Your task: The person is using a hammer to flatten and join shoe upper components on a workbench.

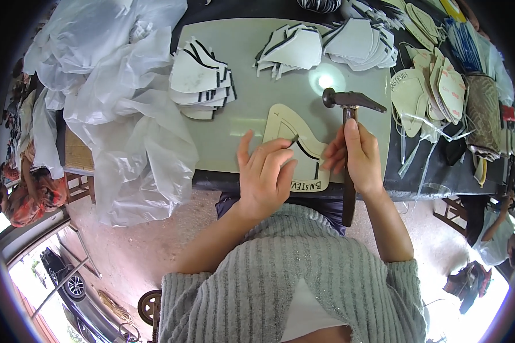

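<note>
My right hand is wrapped round the dark handle of a hammer, whose head points up and away from me. The tips of its other fingers reach the right edge of a cream shoe-part template marked with black lettering. My left hand rests over the template's left side, fingers bent and apart, fingertips on it. Between my hands, a piece with a black curved edge lies within the template's outline. The template overhangs the near edge of the pale work board.
Stacks of white, black-edged pieces lie at the board's far left, far middle and far right. Crumpled plastic sheeting covers the table's left. More cream templates and a patterned roll sit at the right. Other people are at both sides.
</note>
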`<state>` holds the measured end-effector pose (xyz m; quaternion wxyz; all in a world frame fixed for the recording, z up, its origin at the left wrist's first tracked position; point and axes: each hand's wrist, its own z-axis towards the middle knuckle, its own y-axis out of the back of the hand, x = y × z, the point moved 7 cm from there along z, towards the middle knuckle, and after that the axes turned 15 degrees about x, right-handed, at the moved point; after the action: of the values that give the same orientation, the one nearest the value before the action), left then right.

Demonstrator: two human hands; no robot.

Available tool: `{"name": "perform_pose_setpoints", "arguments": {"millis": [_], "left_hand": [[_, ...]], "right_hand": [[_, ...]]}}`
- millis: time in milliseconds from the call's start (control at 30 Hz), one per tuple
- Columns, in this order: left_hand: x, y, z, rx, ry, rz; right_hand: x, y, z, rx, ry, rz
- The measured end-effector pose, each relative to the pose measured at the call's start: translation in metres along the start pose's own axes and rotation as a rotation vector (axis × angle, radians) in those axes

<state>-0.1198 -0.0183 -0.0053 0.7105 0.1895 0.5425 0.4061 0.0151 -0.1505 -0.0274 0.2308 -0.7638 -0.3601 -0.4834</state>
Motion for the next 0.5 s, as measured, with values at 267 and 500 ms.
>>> {"name": "perform_pose_setpoints", "arguments": {"millis": [267, 500], "left_hand": [[0.041, 0.078, 0.042, -0.264, 0.206, -0.892], [0.076, 0.139, 0.097, -0.230, 0.007, 0.670]], "right_hand": [[0.001, -0.004, 0.001, -0.009, 0.023, 0.007], [0.010, 0.009, 0.014, -0.015, 0.027, 0.066]]}}
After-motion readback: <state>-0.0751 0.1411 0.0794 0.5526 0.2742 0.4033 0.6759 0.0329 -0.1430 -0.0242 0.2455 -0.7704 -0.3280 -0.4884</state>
